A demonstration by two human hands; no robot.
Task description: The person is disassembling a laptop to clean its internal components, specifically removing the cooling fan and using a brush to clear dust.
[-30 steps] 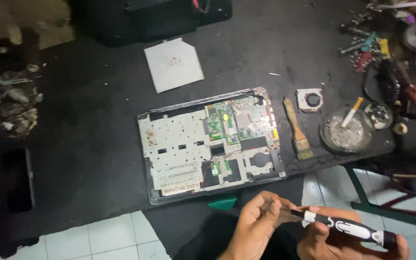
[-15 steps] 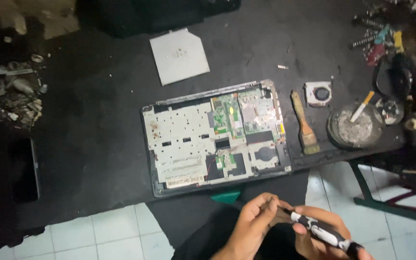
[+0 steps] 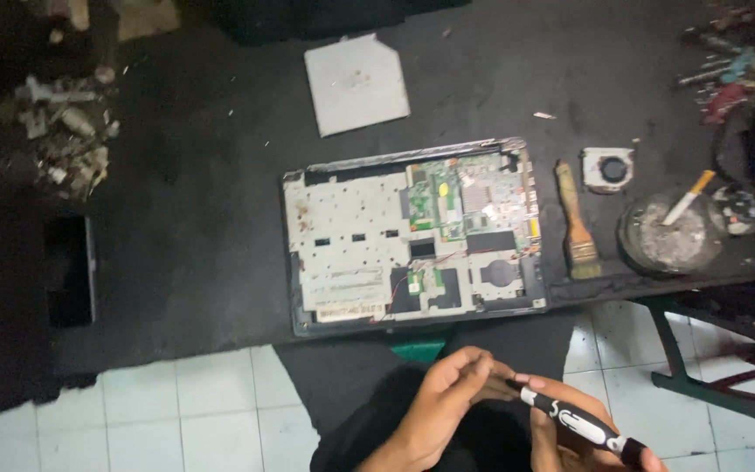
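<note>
From here I see both hands low in the frame, over the lap and clear of the black table. My right hand wraps its fingers around a black-and-white pen-shaped electric screwdriver, its grip pressed together on the barrel. My left hand has its fingertips pinched at the tool's front tip; whether a bit sits between them is too small to tell.

The screwdriver's long axis runs diagonally, with the working end pointing up and left toward the left hand and the tail dropping toward the lower right corner.

As for progress, I judge the teardown well along: the opened grey laptop chassis lies flat on the table with its green circuit boards exposed, a pale square cover plate sits apart above it, and a small square cooling fan rests to the right, beside a wooden-handled brush and a round ashtray holding 1 cigarette. The boards are in place, so removal work appears left. The tool is not yet at the chassis.
</note>
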